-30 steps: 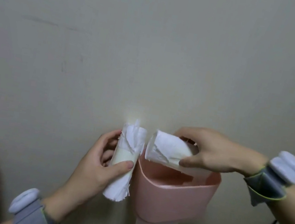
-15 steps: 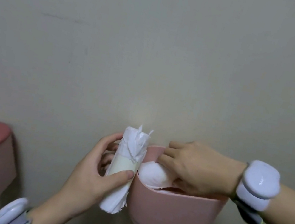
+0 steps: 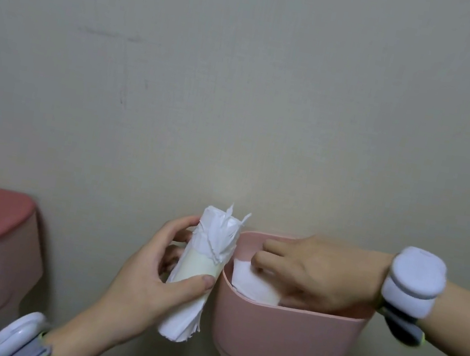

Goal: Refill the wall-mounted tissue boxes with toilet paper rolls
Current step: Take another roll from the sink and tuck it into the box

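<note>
Against the beige wall (image 3: 243, 85), our right hand (image 3: 314, 273) has lowered its roll (image 3: 252, 284) into the open pink box (image 3: 284, 337), fingers still wrapped around it; our left hand (image 3: 146, 281) grips a second roll (image 3: 200, 278) just left of the box, next to load.

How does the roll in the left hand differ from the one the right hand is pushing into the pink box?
The left-hand roll is held outside the open pink box, near upright; the right-hand roll lies tilted inside it. The left-hand roll shows fully, with frayed paper at both ends and a cream band in the middle; the right-hand roll is partly hidden by the right hand and the box wall. Both are white paper.
</note>
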The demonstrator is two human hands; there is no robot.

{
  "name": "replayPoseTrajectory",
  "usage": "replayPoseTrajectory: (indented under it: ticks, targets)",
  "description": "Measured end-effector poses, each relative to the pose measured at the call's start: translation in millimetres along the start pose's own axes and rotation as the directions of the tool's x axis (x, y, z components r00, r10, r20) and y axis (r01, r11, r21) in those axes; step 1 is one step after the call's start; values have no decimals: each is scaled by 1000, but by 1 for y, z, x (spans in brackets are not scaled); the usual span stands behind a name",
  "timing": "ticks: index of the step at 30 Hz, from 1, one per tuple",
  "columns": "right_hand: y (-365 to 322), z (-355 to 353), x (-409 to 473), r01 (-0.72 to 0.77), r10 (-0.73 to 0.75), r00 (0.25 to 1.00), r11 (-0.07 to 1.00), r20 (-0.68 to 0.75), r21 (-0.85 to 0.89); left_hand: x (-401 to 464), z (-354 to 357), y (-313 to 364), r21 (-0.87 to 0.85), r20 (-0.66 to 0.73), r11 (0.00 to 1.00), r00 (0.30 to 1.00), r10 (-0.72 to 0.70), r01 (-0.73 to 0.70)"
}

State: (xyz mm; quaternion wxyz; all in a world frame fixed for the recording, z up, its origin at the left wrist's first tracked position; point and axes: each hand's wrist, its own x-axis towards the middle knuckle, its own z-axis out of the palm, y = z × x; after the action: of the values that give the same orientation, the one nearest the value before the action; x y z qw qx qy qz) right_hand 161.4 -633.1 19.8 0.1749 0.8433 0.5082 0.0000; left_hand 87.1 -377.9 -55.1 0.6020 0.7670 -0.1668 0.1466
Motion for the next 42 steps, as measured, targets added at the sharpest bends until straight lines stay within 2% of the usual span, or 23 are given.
replayPoseTrajectory:
  ticks: [2, 5, 8, 10, 11, 13, 15, 17, 18, 21, 23, 24, 25, 26, 29, 30, 31, 36, 42]
  targets:
    - [3, -6, -5, -48, 52, 998, 993, -30, 103, 6, -5, 10, 43, 15, 999, 1000, 28, -28]
    - [11, -22, -26, -133, 180, 966, 962, -188, 240, 25, -12, 36, 121, 45, 988, 995, 88, -93]
    - [18, -39, -58, -156, 384, 839, 849, -386, 506, 49, -8, 66, 176, 191, 973, 975, 114, -148]
    - [20, -46, -79, -73, 514, 723, 722, -461, 688, 62, 7, 82, 251, 301, 949, 947, 112, -192]
    - [20, -48, -86, -24, 562, 688, 650, -459, 760, 67, 16, 89, 304, 338, 923, 932, 129, -238]
    - [21, -48, -95, -11, 618, 679, 548, -397, 836, 76, 37, 96, 435, 412, 801, 882, 229, -412]
    - [19, -43, -96, -72, 632, 710, 503, -310, 861, 85, 54, 95, 540, 523, 583, 785, 333, -607]
    - [15, -38, -94, -142, 635, 739, 472, -224, 870, 92, 66, 89, 584, 614, 371, 691, 380, -722]
    - [13, -35, -94, -163, 637, 747, 451, -188, 878, 95, 71, 86, 579, 645, 295, 648, 405, -760]
    - [6, -31, -86, -172, 609, 783, 408, -126, 897, 98, 75, 84, 566, 668, 157, 562, 488, -809]
    - [4, -29, -81, -176, 611, 782, 408, -124, 896, 100, 74, 83, 586, 688, 83, 550, 474, -806]
    - [3, -28, -79, -178, 615, 779, 407, -124, 896, 101, 72, 81, 600, 696, 74, 565, 443, -797]
    - [3, -27, -77, -179, 616, 778, 402, -121, 898, 100, 69, 81, 608, 697, 109, 594, 402, -786]
    - [2, -26, -76, -179, 613, 781, 403, -120, 898, 98, 64, 82, 606, 689, 196, 632, 355, -771]
    - [-1, -25, -73, -171, 558, 823, 421, -106, 891, 93, 44, 85, 527, 633, 587, 745, 212, -615]
    - [-2, -24, -72, -176, 542, 835, 419, -90, 891, 92, 37, 84, 507, 621, 669, 769, 154, -543]
    - [-3, -22, -70, -188, 527, 847, 423, -72, 886, 92, 33, 84, 503, 624, 709, 776, 98, -494]
    - [-7, -17, -59, -347, 469, 882, 584, 44, 734, 86, 41, 74, 555, 668, 708, 742, -67, -436]
    - [-5, -16, -53, -379, 374, 915, 672, 150, 636, 89, 60, 73, 620, 710, 632, 676, -198, -466]
